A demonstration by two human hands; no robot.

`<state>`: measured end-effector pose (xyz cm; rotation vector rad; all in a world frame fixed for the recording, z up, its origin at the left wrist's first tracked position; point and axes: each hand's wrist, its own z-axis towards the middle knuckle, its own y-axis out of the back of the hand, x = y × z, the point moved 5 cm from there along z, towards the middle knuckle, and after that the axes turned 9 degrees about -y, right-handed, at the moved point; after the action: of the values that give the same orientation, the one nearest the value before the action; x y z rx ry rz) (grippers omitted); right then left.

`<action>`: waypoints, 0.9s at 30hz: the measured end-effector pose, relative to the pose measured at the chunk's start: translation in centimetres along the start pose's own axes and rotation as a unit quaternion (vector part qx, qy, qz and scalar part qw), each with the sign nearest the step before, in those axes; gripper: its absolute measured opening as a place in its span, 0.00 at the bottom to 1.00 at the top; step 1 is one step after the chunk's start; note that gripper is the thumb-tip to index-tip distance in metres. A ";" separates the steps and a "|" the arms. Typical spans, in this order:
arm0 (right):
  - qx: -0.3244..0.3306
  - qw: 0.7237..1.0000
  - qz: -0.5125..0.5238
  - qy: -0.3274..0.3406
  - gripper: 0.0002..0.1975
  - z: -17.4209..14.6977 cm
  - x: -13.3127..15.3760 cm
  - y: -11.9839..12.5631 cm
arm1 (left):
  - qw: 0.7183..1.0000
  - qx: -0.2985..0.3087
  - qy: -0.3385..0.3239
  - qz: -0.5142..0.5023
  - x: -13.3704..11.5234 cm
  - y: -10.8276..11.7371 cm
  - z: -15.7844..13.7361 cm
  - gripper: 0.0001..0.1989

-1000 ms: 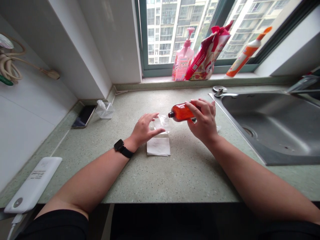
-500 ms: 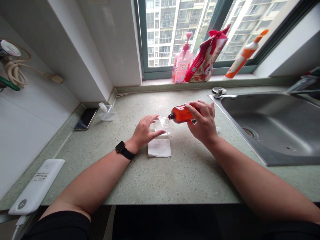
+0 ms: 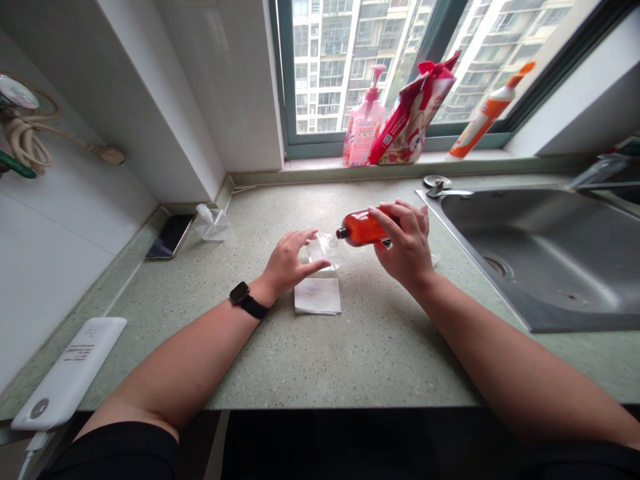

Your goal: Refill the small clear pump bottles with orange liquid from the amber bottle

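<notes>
My right hand [image 3: 406, 241] grips an amber bottle [image 3: 364, 228], tipped on its side with its uncapped dark neck pointing left. Just left of that neck is a clear plastic bottle [image 3: 320, 252] with a ridged neck. My left hand [image 3: 290, 260] curves around it, thumb on the near side and fingers on the far side. Whether the two necks touch, or liquid runs between them, I cannot tell. A folded white tissue [image 3: 317, 297] lies on the counter in front of the clear bottle. Something small and clear [image 3: 435, 259] shows partly behind my right wrist.
At the left stand a clear pump bottle [image 3: 212, 225], a phone [image 3: 171, 237] and a white power bank [image 3: 73, 370] with a cable. The steel sink [image 3: 550, 250] is at the right. A pink pump bottle [image 3: 363, 130], red bag [image 3: 410, 120] and orange-white bottle [image 3: 483, 120] line the windowsill.
Both hands and the bottles keep nearly the same pose. The view has shifted very slightly.
</notes>
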<state>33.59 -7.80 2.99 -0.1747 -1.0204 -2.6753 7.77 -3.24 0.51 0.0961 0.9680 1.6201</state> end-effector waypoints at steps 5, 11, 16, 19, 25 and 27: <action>-0.002 1.000 0.002 0.002 0.42 0.0 0.1 0.1 | 1.000 0.001 -0.002 -0.001 0.0 0.0 0.0 0.37; 0.004 1.000 0.005 -0.003 0.43 0.0 0.0 0.1 | 1.000 -0.002 -0.004 0.001 0.0 0.0 0.0 0.36; 0.003 1.000 0.007 -0.003 0.42 0.0 0.0 0.1 | 1.000 -0.002 -0.004 0.001 0.0 0.0 0.0 0.36; -0.004 1.000 0.010 0.002 0.41 0.0 0.1 0.2 | 1.000 0.000 -0.004 0.001 -0.1 0.0 0.0 0.37; -0.003 1.000 0.008 0.000 0.43 0.0 0.1 0.1 | 1.000 -0.003 -0.006 -0.002 0.0 0.0 0.0 0.36; -0.003 1.000 0.003 0.000 0.44 0.0 0.1 0.1 | 1.000 -0.004 -0.007 -0.003 0.0 0.0 0.0 0.36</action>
<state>33.53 -7.87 3.09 -0.1789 -1.0108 -2.6723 7.75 -3.22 0.51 0.0988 0.9510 1.6151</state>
